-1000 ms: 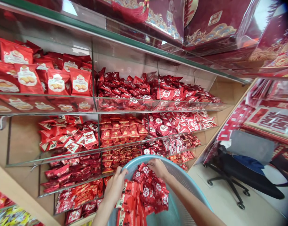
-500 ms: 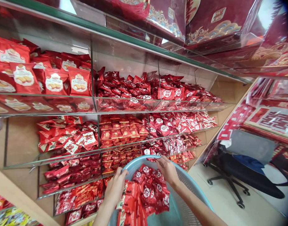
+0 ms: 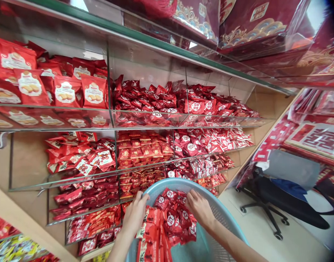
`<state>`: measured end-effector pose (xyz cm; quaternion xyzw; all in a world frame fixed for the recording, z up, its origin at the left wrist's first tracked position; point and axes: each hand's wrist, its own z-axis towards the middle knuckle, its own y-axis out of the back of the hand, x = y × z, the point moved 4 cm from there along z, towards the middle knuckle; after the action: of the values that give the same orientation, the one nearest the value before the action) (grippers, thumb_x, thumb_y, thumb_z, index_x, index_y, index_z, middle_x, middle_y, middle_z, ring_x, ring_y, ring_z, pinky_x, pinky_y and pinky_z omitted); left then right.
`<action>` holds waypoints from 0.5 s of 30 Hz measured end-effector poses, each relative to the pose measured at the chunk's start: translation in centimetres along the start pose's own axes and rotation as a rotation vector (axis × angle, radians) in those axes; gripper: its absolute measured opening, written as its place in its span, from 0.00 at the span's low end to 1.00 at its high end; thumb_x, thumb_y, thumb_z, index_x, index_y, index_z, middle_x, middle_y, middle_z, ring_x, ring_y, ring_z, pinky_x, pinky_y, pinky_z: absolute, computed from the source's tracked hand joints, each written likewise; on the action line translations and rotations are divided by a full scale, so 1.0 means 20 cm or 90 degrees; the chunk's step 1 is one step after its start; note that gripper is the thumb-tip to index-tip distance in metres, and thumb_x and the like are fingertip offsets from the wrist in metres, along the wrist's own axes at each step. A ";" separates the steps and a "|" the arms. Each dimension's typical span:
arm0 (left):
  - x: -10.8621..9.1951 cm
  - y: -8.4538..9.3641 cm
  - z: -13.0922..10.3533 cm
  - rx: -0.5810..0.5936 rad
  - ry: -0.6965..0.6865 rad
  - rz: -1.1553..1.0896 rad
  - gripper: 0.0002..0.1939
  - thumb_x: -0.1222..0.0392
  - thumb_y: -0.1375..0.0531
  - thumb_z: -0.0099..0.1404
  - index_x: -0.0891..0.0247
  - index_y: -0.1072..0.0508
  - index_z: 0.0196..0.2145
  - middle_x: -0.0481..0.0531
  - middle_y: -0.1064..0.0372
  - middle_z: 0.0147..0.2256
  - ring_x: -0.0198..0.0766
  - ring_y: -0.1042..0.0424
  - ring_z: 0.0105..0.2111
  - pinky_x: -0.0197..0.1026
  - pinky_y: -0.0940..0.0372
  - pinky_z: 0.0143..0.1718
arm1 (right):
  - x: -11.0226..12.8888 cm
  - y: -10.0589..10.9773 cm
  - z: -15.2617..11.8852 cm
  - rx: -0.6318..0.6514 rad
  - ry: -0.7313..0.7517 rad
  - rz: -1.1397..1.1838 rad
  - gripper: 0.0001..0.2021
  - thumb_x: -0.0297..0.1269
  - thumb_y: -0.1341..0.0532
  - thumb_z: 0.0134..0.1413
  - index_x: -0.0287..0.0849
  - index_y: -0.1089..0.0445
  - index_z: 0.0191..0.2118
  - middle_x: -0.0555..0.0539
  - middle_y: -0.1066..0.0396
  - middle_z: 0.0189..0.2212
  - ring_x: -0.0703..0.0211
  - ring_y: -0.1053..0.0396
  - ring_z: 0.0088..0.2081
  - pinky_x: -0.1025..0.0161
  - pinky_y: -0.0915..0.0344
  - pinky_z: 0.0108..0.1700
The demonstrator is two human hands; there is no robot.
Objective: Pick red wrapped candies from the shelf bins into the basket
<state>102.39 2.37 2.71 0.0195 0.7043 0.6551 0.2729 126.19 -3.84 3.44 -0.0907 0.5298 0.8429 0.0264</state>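
A light blue plastic basket [image 3: 226, 214] holds dark red packets [image 3: 172, 220] with white round labels and brighter red packets [image 3: 150, 233] with black lettering. My left hand [image 3: 136, 213] has its fingers closed around the basket's left rim, beside the brighter packets. Inside the basket, my right hand [image 3: 199, 205] is at the dark red packets, its fingers curled together; whether a packet is pinched in them is hidden.
Behind the basket rise clear shelf bins [image 3: 145, 122] of red packets, under a green-edged glass shelf [image 3: 156, 47] bearing dark red gift bags [image 3: 254, 29]. A black office chair [image 3: 286, 196] stands at the right.
My right hand has moved from the basket's far rim down and slightly right to the dark red packets. The view has shifted slightly. My left hand stays at the rim.
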 end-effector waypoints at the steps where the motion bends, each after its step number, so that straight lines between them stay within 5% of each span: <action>1: 0.00 0.00 0.00 0.000 -0.002 -0.003 0.16 0.64 0.59 0.65 0.51 0.38 0.45 0.47 0.42 0.45 0.28 0.32 0.30 0.32 0.44 0.29 | 0.01 -0.01 0.00 0.012 0.004 0.001 0.07 0.27 0.47 0.53 0.42 0.39 0.26 0.49 0.35 0.26 0.61 0.36 0.27 0.65 0.48 0.27; 7: 0.01 0.00 0.00 -0.015 -0.007 -0.011 0.16 0.62 0.60 0.66 0.51 0.38 0.44 0.47 0.42 0.45 0.29 0.32 0.30 0.33 0.45 0.29 | 0.06 -0.01 -0.01 0.041 0.012 0.080 0.03 0.35 0.45 0.52 0.42 0.38 0.30 0.48 0.35 0.29 0.61 0.36 0.30 0.65 0.43 0.31; 11: 0.00 0.00 0.00 -0.013 -0.007 -0.004 0.16 0.63 0.59 0.66 0.51 0.38 0.44 0.47 0.42 0.45 0.29 0.32 0.30 0.33 0.46 0.28 | 0.06 0.06 0.04 0.047 0.022 0.212 0.14 0.44 0.44 0.51 0.43 0.39 0.41 0.46 0.36 0.37 0.55 0.38 0.38 0.59 0.42 0.41; 15: 0.00 0.00 0.00 -0.018 -0.009 -0.007 0.16 0.62 0.59 0.66 0.51 0.38 0.45 0.47 0.42 0.45 0.29 0.32 0.31 0.33 0.46 0.28 | 0.08 0.06 0.13 0.104 0.008 0.309 0.14 0.44 0.44 0.51 0.46 0.41 0.43 0.47 0.35 0.41 0.54 0.40 0.43 0.56 0.45 0.45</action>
<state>102.29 2.32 2.64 0.0164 0.6933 0.6629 0.2821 124.14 -2.15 5.38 0.0362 0.6027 0.7782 -0.1726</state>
